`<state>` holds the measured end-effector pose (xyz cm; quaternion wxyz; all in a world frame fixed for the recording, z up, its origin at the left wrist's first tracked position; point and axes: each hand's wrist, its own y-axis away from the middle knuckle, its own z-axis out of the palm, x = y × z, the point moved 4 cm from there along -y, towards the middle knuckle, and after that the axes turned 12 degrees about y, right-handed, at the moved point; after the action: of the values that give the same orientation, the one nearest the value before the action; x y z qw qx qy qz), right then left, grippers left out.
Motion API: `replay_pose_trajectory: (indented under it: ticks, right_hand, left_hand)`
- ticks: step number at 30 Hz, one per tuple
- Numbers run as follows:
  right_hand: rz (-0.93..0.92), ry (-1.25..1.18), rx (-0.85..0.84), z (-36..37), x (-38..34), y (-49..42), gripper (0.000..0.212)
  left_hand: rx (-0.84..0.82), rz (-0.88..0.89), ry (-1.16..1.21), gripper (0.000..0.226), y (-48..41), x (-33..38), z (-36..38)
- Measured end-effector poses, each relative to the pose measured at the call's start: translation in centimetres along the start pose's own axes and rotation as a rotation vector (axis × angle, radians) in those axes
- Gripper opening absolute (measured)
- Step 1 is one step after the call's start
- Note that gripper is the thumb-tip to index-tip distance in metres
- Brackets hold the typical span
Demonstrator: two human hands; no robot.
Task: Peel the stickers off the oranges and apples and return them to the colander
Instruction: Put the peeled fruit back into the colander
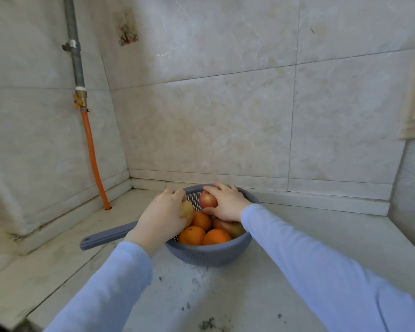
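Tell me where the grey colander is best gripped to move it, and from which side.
Likely by its long flat handle, approached from the left: it juts from the colander along the counter, end free. The bowl is wide, round, loaded with oranges, and crowded by the left hand holding a yellowish apple and the right hand gripping a red apple.

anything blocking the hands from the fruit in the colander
Nothing visible: the left hand holds a yellowish apple and the right hand a red apple, both inside the open-topped colander.
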<state>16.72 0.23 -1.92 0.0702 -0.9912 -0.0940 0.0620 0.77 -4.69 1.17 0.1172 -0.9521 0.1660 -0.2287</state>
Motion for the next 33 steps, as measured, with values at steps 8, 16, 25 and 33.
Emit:
replay_pose_trajectory:
  ticks: [8, 16, 25, 33]
  right_hand:
    - [-0.021, 0.109, 0.044, -2.6, -0.6, 3.1, 0.049]
    - [-0.224, 0.047, -0.071, -3.5, -0.6, 13.5, 0.049]
    - [-0.065, 0.031, -0.040, -0.6, 0.7, 12.7, 0.049]
    - [0.023, 0.206, 0.089, 0.6, -0.3, 9.1, 0.065]
  left_hand:
    - [-0.033, 0.017, 0.031, 0.046, 1.5, -1.1, 0.4]
    - [-0.150, -0.080, 0.148, 0.074, 6.2, 0.1, 0.8]
    - [-0.172, -0.135, 0.166, 0.087, 5.7, -0.2, 1.3]
    - [0.013, -0.154, 0.152, 0.071, 2.0, -2.9, 1.4]
